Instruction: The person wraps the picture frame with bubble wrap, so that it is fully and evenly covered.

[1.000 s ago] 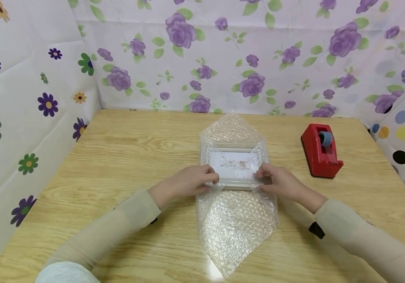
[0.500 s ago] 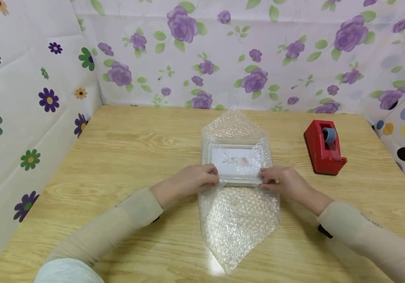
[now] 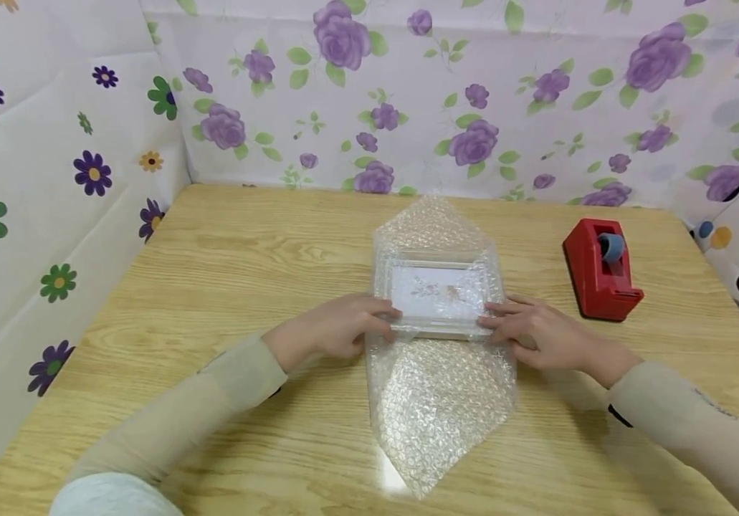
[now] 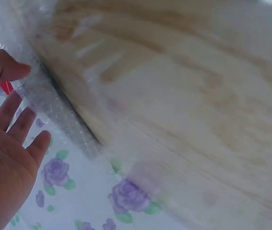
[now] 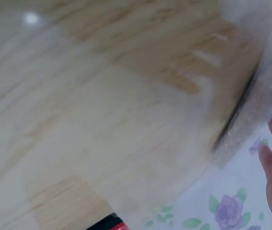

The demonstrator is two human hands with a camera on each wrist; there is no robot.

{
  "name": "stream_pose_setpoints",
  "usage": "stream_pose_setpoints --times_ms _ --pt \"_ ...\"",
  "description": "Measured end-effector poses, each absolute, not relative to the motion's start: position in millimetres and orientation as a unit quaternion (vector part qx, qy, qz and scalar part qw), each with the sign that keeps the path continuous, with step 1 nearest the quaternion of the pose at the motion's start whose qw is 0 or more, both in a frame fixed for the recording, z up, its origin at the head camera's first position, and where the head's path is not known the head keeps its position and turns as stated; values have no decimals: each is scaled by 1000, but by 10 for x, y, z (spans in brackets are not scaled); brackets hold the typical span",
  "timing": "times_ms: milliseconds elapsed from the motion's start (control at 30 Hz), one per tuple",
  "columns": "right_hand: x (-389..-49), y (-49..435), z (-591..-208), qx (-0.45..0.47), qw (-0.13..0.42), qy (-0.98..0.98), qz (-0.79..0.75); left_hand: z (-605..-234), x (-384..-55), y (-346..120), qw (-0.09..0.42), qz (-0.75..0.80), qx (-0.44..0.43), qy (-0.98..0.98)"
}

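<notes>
Flowered cloth (image 3: pixel 401 93) stands behind the wooden tabletop (image 3: pixel 253 251). Left grip (image 3: pixel 337 326) is relaxed, its fingers only touching the left side of the bubble wrap (image 3: pixel 440 401); right grip (image 3: pixel 550 335) rests likewise, fingers loosely extended, on the right side. Between them lies the picture frame (image 3: pixel 436 290), and the wrap's far tip reaches the tabletop's far edge. Toward the far right corner stands a red tape dispenser (image 3: pixel 591 276). I judge that the side folds are being pressed flat; the next move would call for keeping them down while a pointed end is lifted.

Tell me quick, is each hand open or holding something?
Left hand: open, touching the clear plastic bubble wrap.
Right hand: open, touching it too.
</notes>
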State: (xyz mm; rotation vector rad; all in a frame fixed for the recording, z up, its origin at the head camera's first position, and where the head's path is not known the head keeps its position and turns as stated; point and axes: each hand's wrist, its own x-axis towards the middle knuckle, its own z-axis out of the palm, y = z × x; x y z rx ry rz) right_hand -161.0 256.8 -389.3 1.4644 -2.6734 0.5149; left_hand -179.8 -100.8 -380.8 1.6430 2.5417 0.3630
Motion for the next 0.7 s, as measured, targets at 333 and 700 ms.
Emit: stream_pose_setpoints --times_ms 333,700 --pt "-1550 2636 -3863 429 -70 -887 159 -3839 -1763 -1073 49 125 533 835" --pt "-1486 2692 -4005 457 -33 -865 205 -3874 -1703 -1062 30 88 545 833"
